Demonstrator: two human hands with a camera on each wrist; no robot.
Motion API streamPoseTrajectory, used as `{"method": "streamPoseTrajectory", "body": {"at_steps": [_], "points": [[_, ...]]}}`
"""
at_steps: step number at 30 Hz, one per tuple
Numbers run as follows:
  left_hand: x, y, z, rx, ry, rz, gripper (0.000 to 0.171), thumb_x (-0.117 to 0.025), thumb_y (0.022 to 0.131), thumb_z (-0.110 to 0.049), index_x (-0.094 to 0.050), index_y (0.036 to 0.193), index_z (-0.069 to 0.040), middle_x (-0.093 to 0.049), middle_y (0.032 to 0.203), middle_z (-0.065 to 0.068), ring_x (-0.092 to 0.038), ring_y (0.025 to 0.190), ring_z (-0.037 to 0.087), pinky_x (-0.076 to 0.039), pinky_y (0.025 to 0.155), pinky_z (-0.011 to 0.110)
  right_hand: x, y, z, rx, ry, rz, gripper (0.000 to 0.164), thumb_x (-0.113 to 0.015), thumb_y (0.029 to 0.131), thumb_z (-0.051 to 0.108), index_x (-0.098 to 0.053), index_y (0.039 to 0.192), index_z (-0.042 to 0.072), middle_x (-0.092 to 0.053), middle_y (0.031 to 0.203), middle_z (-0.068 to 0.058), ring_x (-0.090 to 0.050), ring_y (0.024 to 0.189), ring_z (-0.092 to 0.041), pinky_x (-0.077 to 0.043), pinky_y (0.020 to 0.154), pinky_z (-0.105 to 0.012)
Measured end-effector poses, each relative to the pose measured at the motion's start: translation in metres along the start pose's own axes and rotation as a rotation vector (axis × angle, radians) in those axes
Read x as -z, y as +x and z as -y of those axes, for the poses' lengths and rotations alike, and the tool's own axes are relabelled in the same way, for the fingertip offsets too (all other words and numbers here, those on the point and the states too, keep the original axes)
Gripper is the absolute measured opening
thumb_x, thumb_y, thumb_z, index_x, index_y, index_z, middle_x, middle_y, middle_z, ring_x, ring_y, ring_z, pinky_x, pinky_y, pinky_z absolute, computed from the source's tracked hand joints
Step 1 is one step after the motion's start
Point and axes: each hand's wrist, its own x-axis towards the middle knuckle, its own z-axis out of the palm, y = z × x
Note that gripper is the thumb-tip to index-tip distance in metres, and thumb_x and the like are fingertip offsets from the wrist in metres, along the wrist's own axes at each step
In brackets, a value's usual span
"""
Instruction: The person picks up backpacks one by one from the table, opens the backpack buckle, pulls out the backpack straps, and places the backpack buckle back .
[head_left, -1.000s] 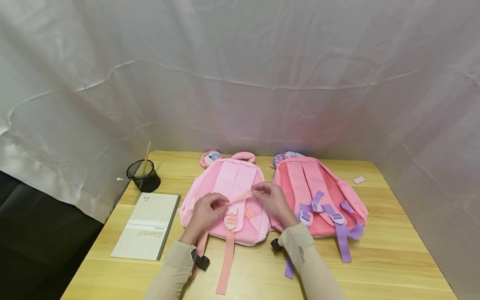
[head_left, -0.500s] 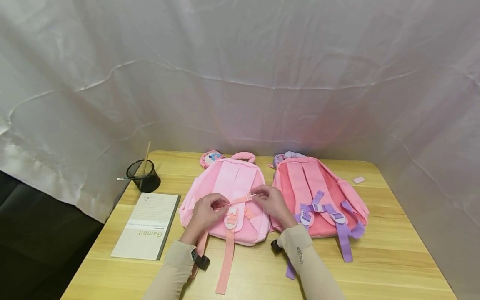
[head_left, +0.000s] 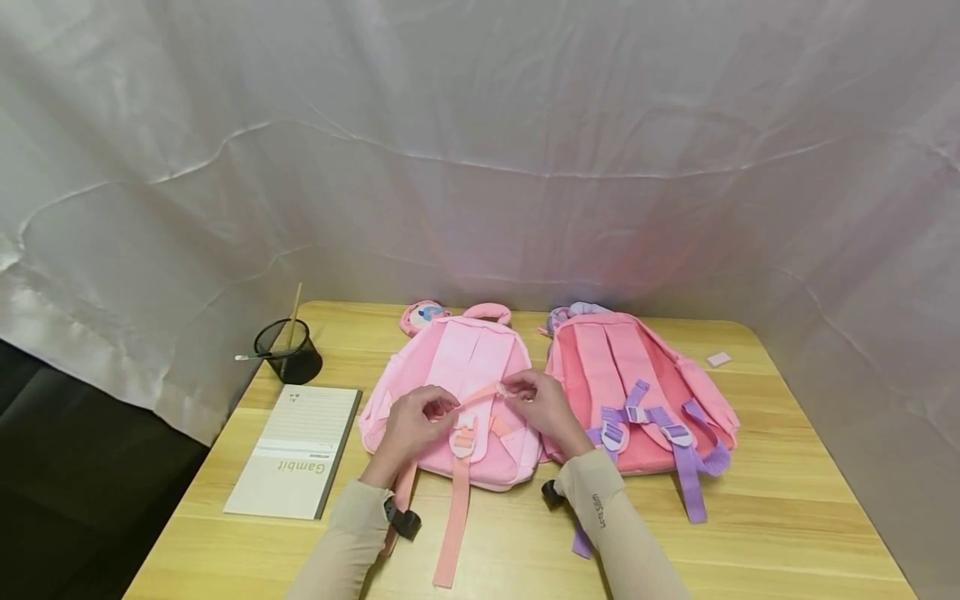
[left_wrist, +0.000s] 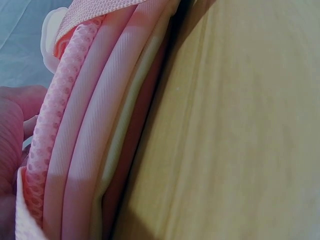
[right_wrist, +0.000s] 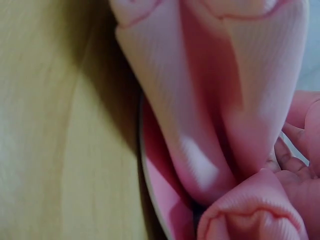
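A light pink backpack (head_left: 408, 367) lies on the table with its shoulder straps facing up. Over its middle, an orange-pink strap (head_left: 477, 397) is stretched between both hands. The left hand (head_left: 412, 423) pinches the strap's left end between thumb and fingers. At the other end, the right hand (head_left: 546, 407) holds a small pale buckle (head_left: 504, 389), partly covered by the fingertips. Just below is a white strap adjuster (head_left: 463, 442) with a loose webbing tail (head_left: 452, 525). Both wrist views mostly show the backpack's side (left_wrist: 95, 120), with each hand partly visible at the edge.
A darker pink backpack (head_left: 585, 350) with purple straps (head_left: 684, 475) lies against the first on the right. To the left are a notebook (head_left: 292, 450) and a black mesh pen cup (head_left: 303, 362) with pencils. A small pink eraser (head_left: 718, 359) sits at the far right.
The right hand's fingers have shifted slightly around the buckle, now covering more of it. The left hand keeps its place. A purple strap tail beside the right forearm has moved a little.
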Motion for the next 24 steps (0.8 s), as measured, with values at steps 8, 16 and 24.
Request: {"method": "streamPoseTrajectory", "body": {"at_steps": [8, 16, 24], "points": [[-0.0009, 0.0002, -0.0001, 0.016, 0.003, 0.005, 0.012, -0.084, 0.084, -0.015, -0.076, 0.089, -0.024, -0.066, 0.078, -0.009, -0.060, 0.073, 0.011, -0.048, 0.068, 0.023, -0.0007, 0.0016, -0.0032, 0.017, 0.024, 0.009, 0.030, -0.077, 0.085, -0.004, -0.074, 0.114, 0.004, -0.071, 0.109, -0.012, -0.069, 0.091, -0.017, -0.058, 0.082, -0.024], [-0.0006, -0.0006, -0.0001, 0.032, 0.006, 0.011, 0.013, -0.084, 0.084, -0.016, -0.076, 0.090, -0.025, -0.065, 0.078, -0.009, -0.059, 0.073, 0.010, -0.047, 0.068, 0.024, -0.0012, 0.0010, -0.0021, 0.010, 0.035, 0.008, 0.029, -0.077, 0.086, -0.002, -0.074, 0.114, 0.006, -0.071, 0.109, -0.012, -0.068, 0.092, -0.017, -0.057, 0.083, -0.025], [-0.0002, -0.0006, -0.0006, 0.027, -0.001, 0.006, 0.012, -0.084, 0.085, -0.017, -0.076, 0.090, -0.024, -0.066, 0.078, -0.009, -0.060, 0.072, 0.010, -0.048, 0.068, 0.024, -0.0003, -0.0011, 0.0055, 0.007, 0.045, 0.004, 0.028, -0.078, 0.088, 0.000, -0.074, 0.114, 0.008, -0.072, 0.109, -0.010, -0.068, 0.096, -0.019, -0.057, 0.089, -0.032]]}}
